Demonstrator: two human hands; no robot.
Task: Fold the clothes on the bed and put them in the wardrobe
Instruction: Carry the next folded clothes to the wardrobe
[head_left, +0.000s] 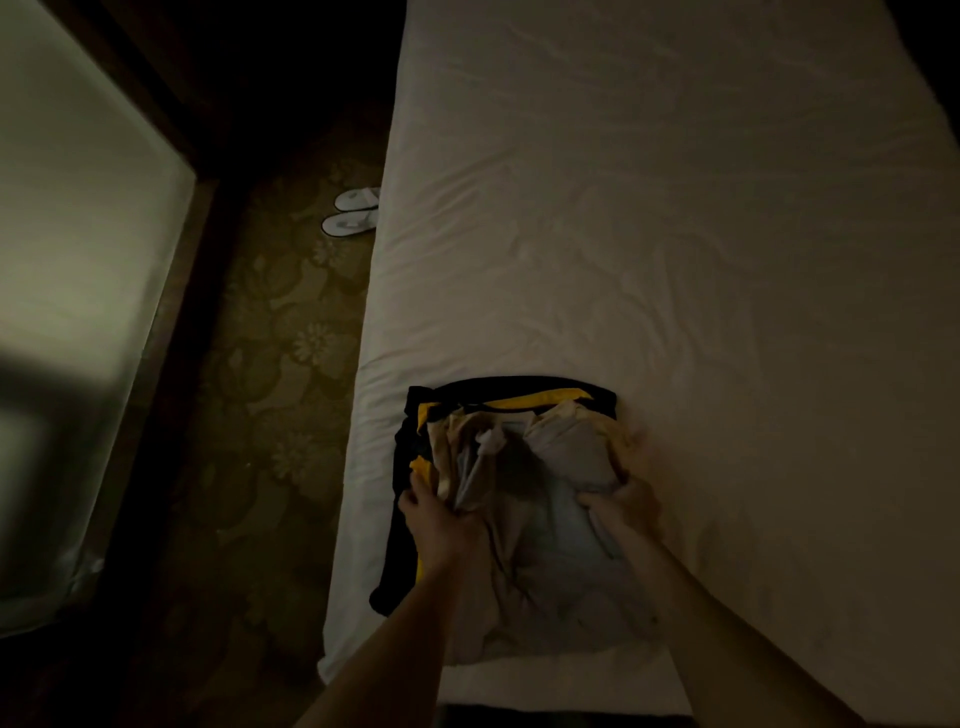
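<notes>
Both our forearms reach forward from the bottom of the view to a stack of clothes (519, 499) that lies on the bed (675, 234), close to its near left corner. Our left hand (441, 519) grips the left side of the stack, its fingers curled into the beige and grey layers. Our right hand (626, 501) grips the right side in the same way, with the cloth bunched under the fingers. The lowest piece is a black garment with yellow trim (519, 397), and it shows out at the far and left edges.

We judge that the folding is mostly done and the stack is ready to be carried to the wardrobe, which we cannot see with certainty here. The clothes are soft and light, so weight is no problem, but the layers can slide on each other and the top pieces look loose and wrinkled. It seems better to push the fingers under the black garment on both sides and press the thumbs on top, so the whole stack lifts as one.

On the patterned carpet (270, 364) beside the bed stand white slippers (350, 212).
</notes>
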